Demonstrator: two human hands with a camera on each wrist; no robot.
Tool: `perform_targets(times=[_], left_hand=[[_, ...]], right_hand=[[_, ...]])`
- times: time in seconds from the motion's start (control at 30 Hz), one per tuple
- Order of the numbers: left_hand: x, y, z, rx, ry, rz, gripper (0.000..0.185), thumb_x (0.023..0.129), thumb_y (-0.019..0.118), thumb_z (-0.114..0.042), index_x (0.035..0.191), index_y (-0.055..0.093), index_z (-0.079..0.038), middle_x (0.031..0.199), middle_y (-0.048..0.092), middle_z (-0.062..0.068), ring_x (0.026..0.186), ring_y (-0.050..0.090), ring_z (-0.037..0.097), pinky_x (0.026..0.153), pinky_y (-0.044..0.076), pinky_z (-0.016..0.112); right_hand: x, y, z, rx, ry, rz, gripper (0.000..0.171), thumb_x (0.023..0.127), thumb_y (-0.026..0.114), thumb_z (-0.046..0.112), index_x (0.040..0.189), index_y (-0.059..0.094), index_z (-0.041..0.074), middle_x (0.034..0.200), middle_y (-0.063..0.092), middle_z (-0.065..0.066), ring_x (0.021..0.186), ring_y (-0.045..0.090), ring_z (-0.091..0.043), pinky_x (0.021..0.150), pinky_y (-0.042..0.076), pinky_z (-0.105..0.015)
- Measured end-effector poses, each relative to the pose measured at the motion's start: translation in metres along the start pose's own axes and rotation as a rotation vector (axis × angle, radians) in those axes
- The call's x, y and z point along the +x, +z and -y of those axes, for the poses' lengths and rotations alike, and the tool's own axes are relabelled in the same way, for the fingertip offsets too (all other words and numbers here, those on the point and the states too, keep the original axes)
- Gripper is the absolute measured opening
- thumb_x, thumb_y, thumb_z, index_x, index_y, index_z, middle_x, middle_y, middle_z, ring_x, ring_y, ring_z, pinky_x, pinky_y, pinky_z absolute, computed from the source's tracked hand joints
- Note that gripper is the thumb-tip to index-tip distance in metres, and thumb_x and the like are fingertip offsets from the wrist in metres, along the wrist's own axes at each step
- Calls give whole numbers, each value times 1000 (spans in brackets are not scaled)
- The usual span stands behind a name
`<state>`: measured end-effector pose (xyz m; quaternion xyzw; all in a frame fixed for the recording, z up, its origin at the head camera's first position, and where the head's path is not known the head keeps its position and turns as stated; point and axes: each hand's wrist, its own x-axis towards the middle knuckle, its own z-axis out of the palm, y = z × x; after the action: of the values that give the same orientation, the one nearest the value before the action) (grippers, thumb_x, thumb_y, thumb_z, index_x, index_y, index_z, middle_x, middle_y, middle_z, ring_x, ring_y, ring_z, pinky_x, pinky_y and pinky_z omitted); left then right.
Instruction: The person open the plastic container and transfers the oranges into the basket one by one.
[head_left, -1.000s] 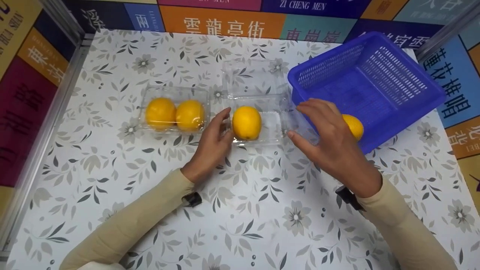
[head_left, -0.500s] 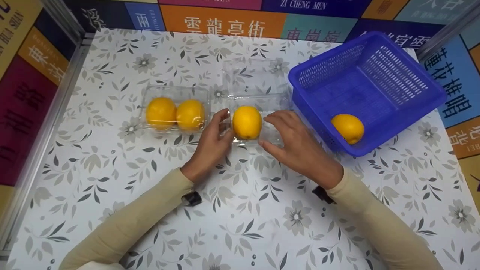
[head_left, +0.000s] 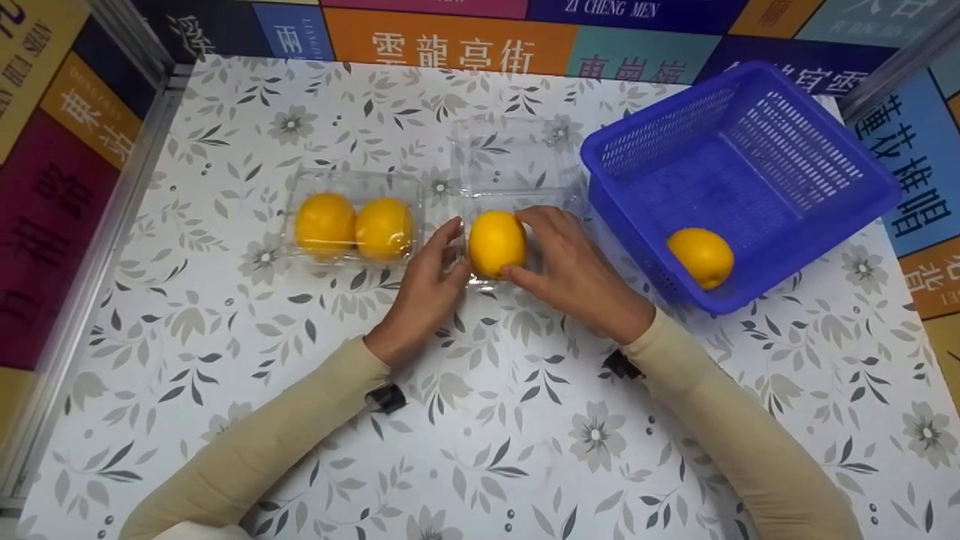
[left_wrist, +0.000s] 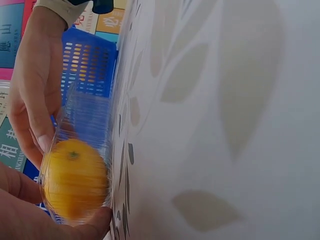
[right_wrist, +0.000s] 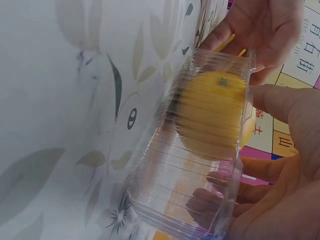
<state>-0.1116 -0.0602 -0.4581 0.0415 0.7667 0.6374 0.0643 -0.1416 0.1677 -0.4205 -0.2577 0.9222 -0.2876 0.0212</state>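
The orange [head_left: 496, 244] sits in the left half of the open box [right_wrist: 170, 170]. At the box's left wall is the left hand [head_left: 426, 291], thumb and fingers apart. The right hand [head_left: 576, 270] curves its digits round the orange's right side (whether they grip, I cannot tell). Left, a closed box [head_left: 352, 182] holds two oranges [head_left: 384, 229].

an open clear container [head_left: 495, 196] is held at its left edge by the left hand [head_left: 425, 292], and the yellow fruit [head_left: 496, 244] in it is gripped from the right by the right hand [head_left: 574, 274]. its lid [head_left: 514, 154] is laid back on the far side. to the left, two more fruits [head_left: 325, 225] are enclosed in a closed container [head_left: 360, 180]; to the right, a single fruit [head_left: 701, 257] is held in a blue basket [head_left: 705, 161]. all are borne by a flowered tabletop [head_left: 480, 450].
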Motion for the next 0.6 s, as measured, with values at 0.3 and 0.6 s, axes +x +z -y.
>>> perform_targets(times=[0.3, 0.6], left_hand=[[-1, 0, 1, -13, -4, 3, 66, 109, 54, -3, 171, 31, 1, 171, 42, 21, 153, 50, 36, 126, 43, 41], [-1, 0, 1, -14, -11, 0, 67, 108, 54, -3, 171, 31, 0, 170, 42, 21, 152, 51, 34, 125, 44, 41]], right_hand=[[4, 1, -1, 23, 24, 22, 83, 96, 88, 38, 160, 49, 3, 162, 51, -18, 148, 47, -36, 128, 37, -52], [15, 9, 2, 58, 127, 72, 91, 95, 88, 41, 164, 44, 2, 162, 50, -19, 146, 49, -36, 126, 41, -53]])
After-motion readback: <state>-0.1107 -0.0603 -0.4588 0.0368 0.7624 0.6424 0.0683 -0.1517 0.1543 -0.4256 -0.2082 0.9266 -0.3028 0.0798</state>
